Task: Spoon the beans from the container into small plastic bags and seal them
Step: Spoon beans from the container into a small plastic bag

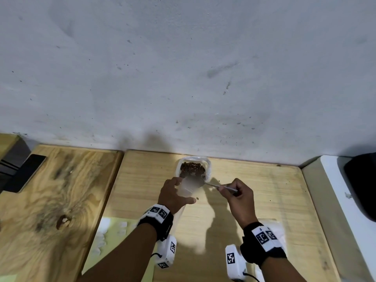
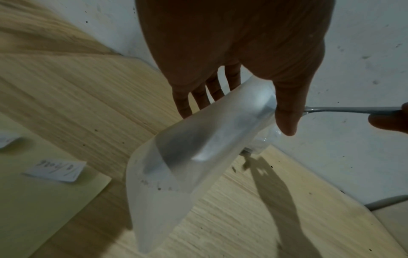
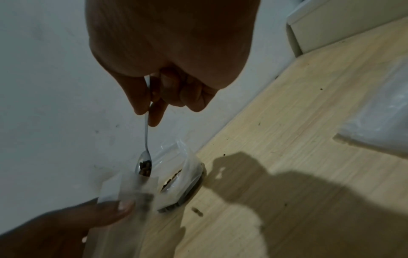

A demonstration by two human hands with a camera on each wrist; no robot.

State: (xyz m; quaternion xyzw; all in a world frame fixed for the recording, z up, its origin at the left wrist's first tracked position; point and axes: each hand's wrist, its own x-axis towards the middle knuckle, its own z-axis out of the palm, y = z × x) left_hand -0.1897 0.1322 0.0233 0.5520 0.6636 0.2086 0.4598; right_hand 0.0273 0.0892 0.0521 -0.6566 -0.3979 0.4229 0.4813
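Note:
A container of brown beans (image 1: 192, 168) lined with clear plastic stands by the wall on the pale wooden board (image 1: 254, 200). My left hand (image 1: 175, 193) holds a small frosted plastic bag (image 2: 187, 157) by its mouth, thumb (image 2: 287, 111) on one side and fingers on the other, just in front of the container. My right hand (image 1: 236, 193) pinches the handle of a metal spoon (image 3: 145, 139). The spoon bowl carries a few beans (image 3: 145, 167) and sits at the bag's mouth (image 3: 132, 185). The bag (image 1: 189, 186) looks blurred in the head view.
A loose bean (image 1: 197, 198) lies on the board near the bag. A yellow sheet (image 2: 44, 200) with small paper labels (image 2: 55, 170) lies front left. More plastic bags (image 3: 379, 113) sit front right. A dark phone (image 1: 26, 171) lies far left; a white surface (image 1: 333, 200) borders the right.

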